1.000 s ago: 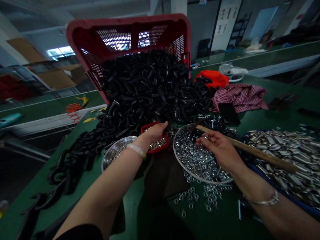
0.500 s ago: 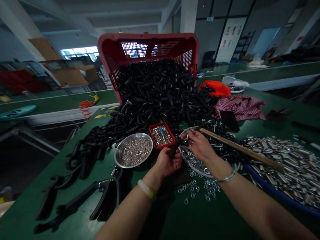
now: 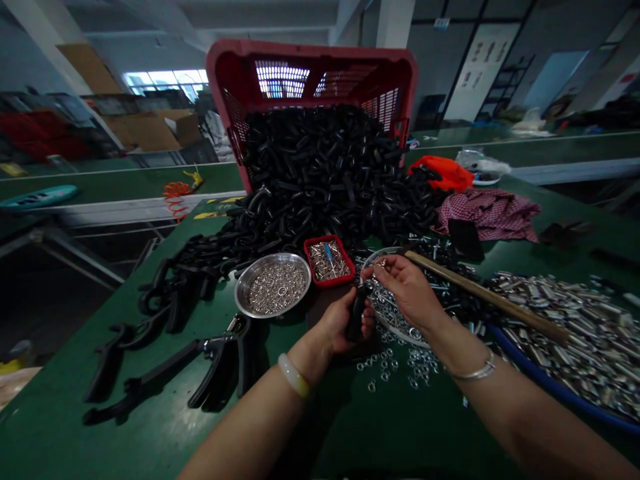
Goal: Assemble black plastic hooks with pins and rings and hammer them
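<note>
Both hands drawn in together over the near rim of the washer dish

A second ago the left hand [image 3: 345, 320] was stretched out to the red tray [image 3: 329, 260] by the black heap; now it's pulled back and closed around a black part [image 3: 358, 312]. The right hand [image 3: 407, 290], which hung open over the round dish [image 3: 370, 257], has come across and pinches something small just above that part.

Dim, window-backlit, edges warped

Green table [image 3: 165, 433] — black parts [image 3: 320, 180] heaped, steel bowl [image 3: 273, 285], red tray [image 3: 329, 260], loose nuts [image 3: 390, 367], checked cloth [image 3: 487, 212].
</note>
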### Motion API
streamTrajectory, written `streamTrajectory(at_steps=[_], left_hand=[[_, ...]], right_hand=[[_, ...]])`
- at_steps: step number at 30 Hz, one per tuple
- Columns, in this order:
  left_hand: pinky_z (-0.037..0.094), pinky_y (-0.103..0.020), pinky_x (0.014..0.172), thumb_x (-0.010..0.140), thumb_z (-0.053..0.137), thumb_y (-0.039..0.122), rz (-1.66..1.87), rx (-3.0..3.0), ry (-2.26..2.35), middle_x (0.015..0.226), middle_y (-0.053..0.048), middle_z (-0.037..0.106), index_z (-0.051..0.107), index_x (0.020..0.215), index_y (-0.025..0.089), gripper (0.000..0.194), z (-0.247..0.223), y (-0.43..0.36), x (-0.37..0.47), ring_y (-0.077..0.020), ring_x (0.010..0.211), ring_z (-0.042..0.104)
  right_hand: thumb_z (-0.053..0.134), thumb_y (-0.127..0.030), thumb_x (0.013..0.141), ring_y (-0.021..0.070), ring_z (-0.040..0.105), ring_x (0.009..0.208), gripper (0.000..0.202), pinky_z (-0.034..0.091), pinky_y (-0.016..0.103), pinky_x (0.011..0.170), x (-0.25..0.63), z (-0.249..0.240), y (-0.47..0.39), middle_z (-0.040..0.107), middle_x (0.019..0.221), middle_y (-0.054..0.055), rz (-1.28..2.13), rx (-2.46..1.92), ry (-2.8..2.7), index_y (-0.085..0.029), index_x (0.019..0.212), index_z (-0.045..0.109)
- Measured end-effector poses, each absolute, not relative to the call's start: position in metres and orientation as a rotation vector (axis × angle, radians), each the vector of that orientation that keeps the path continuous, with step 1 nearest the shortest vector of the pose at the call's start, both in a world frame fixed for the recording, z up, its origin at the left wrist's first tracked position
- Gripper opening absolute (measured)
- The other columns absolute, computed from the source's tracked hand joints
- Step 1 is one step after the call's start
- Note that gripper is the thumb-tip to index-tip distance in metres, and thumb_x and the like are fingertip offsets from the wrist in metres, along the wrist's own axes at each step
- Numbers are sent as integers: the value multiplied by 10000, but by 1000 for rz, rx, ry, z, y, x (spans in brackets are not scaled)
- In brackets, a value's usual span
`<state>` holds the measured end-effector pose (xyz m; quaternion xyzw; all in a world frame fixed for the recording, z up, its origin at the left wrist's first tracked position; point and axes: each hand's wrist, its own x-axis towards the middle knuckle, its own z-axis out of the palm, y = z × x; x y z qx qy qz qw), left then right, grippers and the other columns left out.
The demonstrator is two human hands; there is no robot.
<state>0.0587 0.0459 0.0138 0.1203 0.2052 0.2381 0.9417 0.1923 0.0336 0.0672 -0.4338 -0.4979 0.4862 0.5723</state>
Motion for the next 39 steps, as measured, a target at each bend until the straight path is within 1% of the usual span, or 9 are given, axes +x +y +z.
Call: streamTrajectory(at_steps=[10, 15, 21, 24, 27, 31, 33, 35, 39], left_hand=[[335, -145, 393, 864, 327, 477, 433, 140, 405, 608, 9, 415, 455, 709, 141, 392, 19, 33, 61, -65, 462, 414], [221, -118, 347, 841, 368, 492, 391, 332, 360, 553, 38, 344, 430, 671, 151, 386, 19, 27, 58, -43, 407, 319], [237, -120, 344, 830, 374, 493, 392, 255, 269, 542, 40, 327, 438, 672, 152, 382, 12, 26, 52, -51, 413, 326], [305, -118, 381, 847, 369, 459, 488, 109, 307, 595, 10, 409, 456, 694, 145, 360, 13, 28, 52, -59, 467, 410], [425, -185, 477, 870, 330, 451, 613, 57, 442, 689, -46, 524, 482, 685, 140, 392, 16, 31, 55, -108, 581, 527], [467, -229, 570, 885, 325, 431, 700, 29, 539, 681, -64, 579, 522, 682, 127, 415, 16, 33, 58, -140, 637, 581], [464, -229, 567, 889, 314, 435, 700, 30, 549, 652, -60, 582, 517, 662, 128, 433, 14, 33, 59, -137, 612, 581], [462, -238, 549, 890, 299, 450, 694, 58, 579, 611, -45, 567, 506, 646, 134, 450, 12, 31, 58, -134, 564, 566], [469, -260, 537, 896, 278, 449, 689, 119, 620, 579, -26, 540, 499, 651, 140, 452, 10, 29, 57, -131, 525, 552]], right_hand=[[645, -388, 688, 160, 593, 765, 277, 465, 296, 656, 185, 64, 28, 599, 685, -12, 1075, -1213, -1268, -201, 831, 500], [673, -387, 649, 123, 566, 708, 292, 436, 249, 591, 195, 66, 30, 611, 775, 14, 1339, -1294, -1204, -172, 787, 531], [638, -438, 673, 131, 562, 664, 310, 443, 260, 535, 205, 48, 34, 594, 767, 22, 1533, -1377, -1133, -174, 792, 527], [562, -484, 726, 142, 558, 624, 343, 426, 274, 492, 206, 35, 34, 613, 814, 56, 1214, -1591, -1292, -173, 868, 535], [533, -425, 765, 165, 578, 751, 278, 463, 314, 625, 205, 32, 26, 620, 894, 67, 618, -1545, -1624, -184, 900, 567], [563, -296, 748, 218, 549, 939, 239, 447, 365, 766, 199, 41, 10, 617, 1002, 67, 187, -1460, -2212, -210, 965, 613], [569, -268, 738, 238, 553, 917, 264, 452, 371, 733, 194, 43, 5, 627, 973, 80, 26, -1562, -2338, -195, 987, 617], [563, -260, 743, 250, 565, 868, 206, 455, 362, 668, 190, 42, 2, 638, 895, 92, -76, -1631, -2433, -179, 916, 640], [523, -152, 758, 247, 573, 816, 169, 434, 325, 586, 188, 40, 2, 647, 818, 99, -155, -1515, -2643, -180, 857, 657]])
